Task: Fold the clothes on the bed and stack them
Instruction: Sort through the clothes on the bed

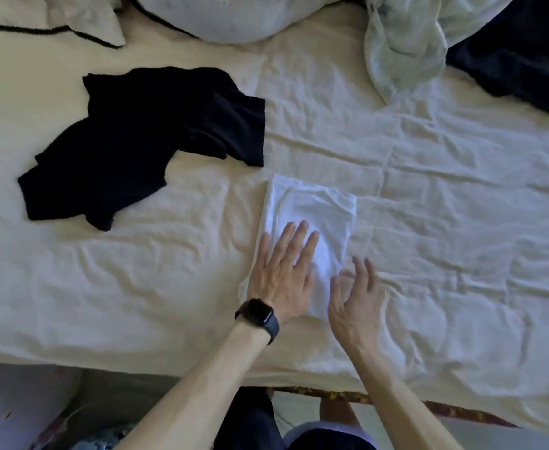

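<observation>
A white garment (312, 206), folded into a narrow rectangle, lies on the cream bed sheet (136, 287) near the front edge. My left hand (283, 274), with a black watch on the wrist, rests flat on its near half, fingers spread. My right hand (357, 293) hovers at the fold's near right corner, fingers apart and slightly curled, holding nothing. A black T-shirt (143, 141) lies unfolded and crumpled to the left, further back. A pale grey-green garment (403, 43) is heaped at the back right, next to a dark navy cloth (526, 60).
Pillows with black piping (81, 17) and a rounded white pillow (231, 14) lie along the back. The bed's front edge (169, 368) runs just before my body. A patterned fabric strip (396, 401) shows below it.
</observation>
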`<action>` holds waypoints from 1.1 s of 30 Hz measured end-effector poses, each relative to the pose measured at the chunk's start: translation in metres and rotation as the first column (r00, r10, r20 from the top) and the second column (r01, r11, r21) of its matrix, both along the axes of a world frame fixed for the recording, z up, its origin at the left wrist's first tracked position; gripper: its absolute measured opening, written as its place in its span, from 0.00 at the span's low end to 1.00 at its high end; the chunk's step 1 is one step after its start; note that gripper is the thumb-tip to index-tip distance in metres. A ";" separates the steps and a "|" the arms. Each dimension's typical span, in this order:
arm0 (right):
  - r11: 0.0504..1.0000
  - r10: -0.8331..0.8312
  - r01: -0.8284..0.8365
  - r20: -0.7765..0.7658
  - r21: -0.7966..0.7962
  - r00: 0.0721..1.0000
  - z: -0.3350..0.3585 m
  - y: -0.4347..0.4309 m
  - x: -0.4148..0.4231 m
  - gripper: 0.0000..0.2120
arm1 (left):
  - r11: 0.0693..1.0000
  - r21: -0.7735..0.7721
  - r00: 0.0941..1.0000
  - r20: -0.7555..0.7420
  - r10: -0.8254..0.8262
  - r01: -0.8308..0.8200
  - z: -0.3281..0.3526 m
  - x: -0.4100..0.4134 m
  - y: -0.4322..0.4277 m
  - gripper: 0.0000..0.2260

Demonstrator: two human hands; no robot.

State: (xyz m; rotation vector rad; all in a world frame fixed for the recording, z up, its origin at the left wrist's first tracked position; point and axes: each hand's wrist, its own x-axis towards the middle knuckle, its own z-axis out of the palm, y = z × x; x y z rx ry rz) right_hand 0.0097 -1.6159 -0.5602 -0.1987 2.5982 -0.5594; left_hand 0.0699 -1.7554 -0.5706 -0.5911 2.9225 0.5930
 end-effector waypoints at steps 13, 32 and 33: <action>0.951 -0.212 0.259 0.255 -0.169 0.943 -0.026 0.014 0.038 0.24 | 0.910 -0.152 0.903 0.264 -0.339 0.386 -0.022 -0.094 -0.053 0.34; 0.967 -0.241 0.248 0.113 -0.062 0.964 -0.017 0.018 0.028 0.19 | 0.939 -0.194 0.957 0.102 -0.270 0.285 -0.023 -0.084 -0.020 0.27; 0.975 -0.211 0.212 0.022 -0.070 0.977 -0.016 0.013 0.023 0.21 | 0.936 -0.192 0.952 0.147 -0.269 0.294 -0.023 -0.056 -0.016 0.29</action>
